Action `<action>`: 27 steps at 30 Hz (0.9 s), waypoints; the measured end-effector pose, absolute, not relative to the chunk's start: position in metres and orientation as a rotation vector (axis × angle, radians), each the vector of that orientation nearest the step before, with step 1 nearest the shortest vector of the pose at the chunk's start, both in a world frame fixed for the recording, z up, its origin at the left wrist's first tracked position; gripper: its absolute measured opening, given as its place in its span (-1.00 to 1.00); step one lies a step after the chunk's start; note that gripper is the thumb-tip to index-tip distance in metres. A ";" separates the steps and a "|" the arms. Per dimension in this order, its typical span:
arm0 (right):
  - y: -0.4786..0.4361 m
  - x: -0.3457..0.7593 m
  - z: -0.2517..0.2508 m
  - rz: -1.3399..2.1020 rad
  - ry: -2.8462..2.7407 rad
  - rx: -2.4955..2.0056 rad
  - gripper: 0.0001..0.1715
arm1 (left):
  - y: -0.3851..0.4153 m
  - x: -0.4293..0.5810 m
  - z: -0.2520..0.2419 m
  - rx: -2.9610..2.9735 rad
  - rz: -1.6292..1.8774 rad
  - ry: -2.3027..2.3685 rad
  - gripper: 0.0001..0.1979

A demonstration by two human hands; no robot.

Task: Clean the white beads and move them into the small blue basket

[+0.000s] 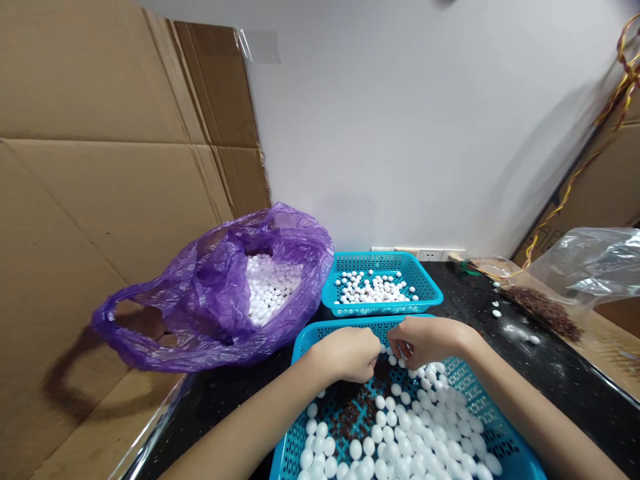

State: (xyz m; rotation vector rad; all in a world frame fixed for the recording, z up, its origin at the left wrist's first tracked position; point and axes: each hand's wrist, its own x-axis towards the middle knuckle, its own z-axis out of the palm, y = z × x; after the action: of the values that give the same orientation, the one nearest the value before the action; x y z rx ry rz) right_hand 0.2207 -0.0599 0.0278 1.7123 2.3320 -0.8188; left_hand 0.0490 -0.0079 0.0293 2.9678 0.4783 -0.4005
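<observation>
My left hand (353, 353) is over the far end of the large blue plastic basket (505, 433), its fingers curled in. What those fingers hold, if anything, is hidden. Close beside it, my right hand (423, 339) is bent down among the small white balls (407, 427) with its fingers drawn together, and their tips are hard to see. The balls fill most of the basket's right and near side. Loose dark brown bits (353, 410) lie on the basket floor below my hands.
A smaller blue basket (434, 293) with more white balls stands behind. At left, a purple plastic bag (200, 307) gapes over many balls. Brown bits (543, 310) and stray balls lie on the black tabletop (560, 380) at right, near a clear bag (590, 263) and twisted wires (560, 203).
</observation>
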 end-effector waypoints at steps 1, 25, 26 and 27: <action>-0.060 0.221 0.028 -0.825 2.329 1.706 -0.73 | -0.008 0.049 0.029 2.969 -0.395 0.482 -0.81; -0.057 0.216 0.024 -0.692 2.393 1.661 -0.75 | -0.007 0.051 0.025 2.925 -0.413 0.448 -0.83; -0.057 0.216 0.025 -0.698 2.381 1.664 -0.74 | -0.007 0.051 0.025 2.916 -0.411 0.458 -0.83; -0.057 0.216 0.025 -0.706 2.367 1.668 -0.74 | -0.007 0.051 0.026 2.908 -0.411 0.468 -0.83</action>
State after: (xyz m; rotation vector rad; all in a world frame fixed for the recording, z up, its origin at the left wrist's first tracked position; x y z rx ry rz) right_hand 0.2164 -0.0572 0.0246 1.6677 2.3668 -0.7055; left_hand 0.0509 -0.0072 0.0255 2.9082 0.4681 -0.4112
